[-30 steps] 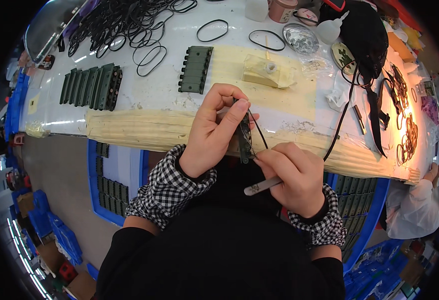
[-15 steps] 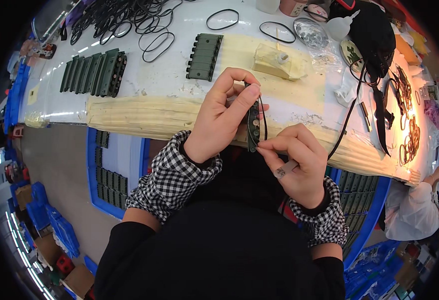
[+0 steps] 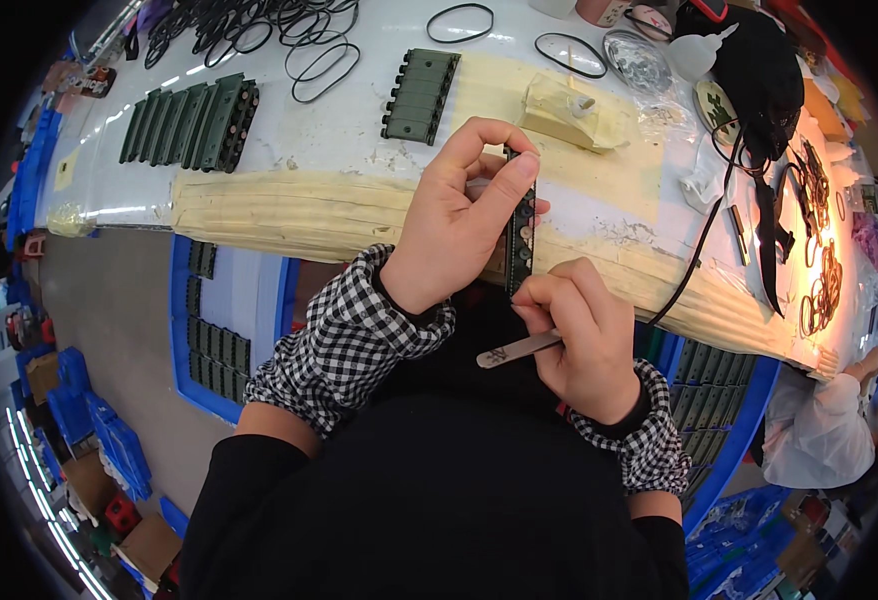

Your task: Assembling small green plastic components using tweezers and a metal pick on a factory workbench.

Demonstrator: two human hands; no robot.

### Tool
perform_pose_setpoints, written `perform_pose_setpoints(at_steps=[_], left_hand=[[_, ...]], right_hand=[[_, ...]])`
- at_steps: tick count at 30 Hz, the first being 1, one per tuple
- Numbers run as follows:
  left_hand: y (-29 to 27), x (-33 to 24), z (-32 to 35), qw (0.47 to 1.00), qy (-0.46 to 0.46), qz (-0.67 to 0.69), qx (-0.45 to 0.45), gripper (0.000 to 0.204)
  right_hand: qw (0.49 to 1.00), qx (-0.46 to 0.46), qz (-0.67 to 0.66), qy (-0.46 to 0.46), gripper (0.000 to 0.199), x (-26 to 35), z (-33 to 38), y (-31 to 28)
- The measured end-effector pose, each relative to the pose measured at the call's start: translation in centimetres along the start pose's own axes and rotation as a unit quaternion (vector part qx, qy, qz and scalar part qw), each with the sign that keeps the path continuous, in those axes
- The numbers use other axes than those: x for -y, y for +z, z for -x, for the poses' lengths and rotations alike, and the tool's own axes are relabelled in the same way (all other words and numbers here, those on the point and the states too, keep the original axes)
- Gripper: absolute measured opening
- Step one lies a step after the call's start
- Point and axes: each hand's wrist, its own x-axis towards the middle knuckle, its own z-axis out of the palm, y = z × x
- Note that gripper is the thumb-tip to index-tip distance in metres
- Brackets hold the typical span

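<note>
My left hand pinches the upper end of a dark green wheeled strip, held upright just over the table's near edge. A thin black toothed belt lies along the strip's side; its upper part is hidden by my fingers. At the strip's lower end, my right hand is closed with thumb and forefinger together, touching or nearly touching the belt. Through the same hand runs a flat metal tool, like tweezers, with one blunt end pointing left; its other end is hidden in my fingers.
Joined green strips and a stack of more strips lie on the table. Loose black belts heap at the back left. A taped block stands beyond my hands. Blue trays sit below; another person's sleeve shows at right.
The black belt stood looped away from the strip; now it lies close along it. My right hand has turned, and the metal tool's blunt end swung out to the left.
</note>
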Motion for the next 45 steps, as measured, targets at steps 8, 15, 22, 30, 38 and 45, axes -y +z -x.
perform_pose_setpoints(at_steps=[8,15,22,30,38,45], left_hand=[[-0.5,-0.2,-0.4,0.999,-0.017,0.012,0.027,0.018],[-0.5,-0.4,0.0,0.999,-0.013,0.021,0.029,0.020],[0.1,-0.9,0.5,0.998,0.040,-0.032,0.025,0.034],[0.5,-0.6,0.8,0.999,0.044,-0.009,0.003,0.043],[0.6,-1.3,0.5,0.996,0.059,-0.011,-0.068,0.049],[0.9,-1.2,0.8,0.995,0.065,-0.014,-0.075,0.051]], right_hand=[[0.976,-0.125,0.128,-0.124,0.028,-0.3,1.1,1.3],[0.955,-0.087,-0.150,0.239,0.011,1.2,1.3,0.2],[0.781,0.020,-0.490,0.387,0.018,0.1,0.7,-0.4],[0.732,0.046,-0.550,0.399,0.018,-0.3,0.7,0.0],[0.753,-0.009,-0.530,0.390,0.019,0.4,0.8,-0.2],[0.773,0.001,-0.504,0.385,0.015,0.3,0.6,0.3]])
